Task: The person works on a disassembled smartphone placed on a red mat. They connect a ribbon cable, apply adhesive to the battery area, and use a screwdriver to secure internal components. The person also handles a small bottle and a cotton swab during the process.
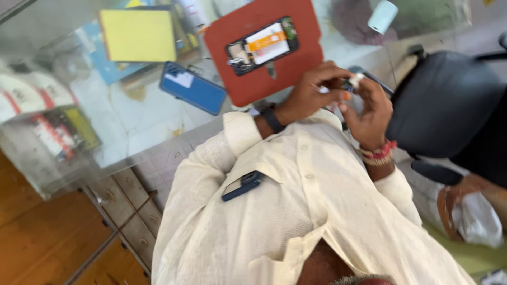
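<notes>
Hands raised off bench point(132, 126), meeting over its near edge. Left hand point(311, 92) fingers pinched on small white part point(357, 79); right hand point(369, 113) fingers curled round same part and dark piece behind it, detail blurred. Opened phone point(262, 45) on red mat point(264, 50), beyond fingers. Risk: part held in air, not over mat; slip of pinch likely drops it to lap or floor.

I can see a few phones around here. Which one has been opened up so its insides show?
The phone on the red mat, with its back off and an orange strip showing. The blue phone on the glass desk and the dark one in the shirt pocket are closed.
</notes>
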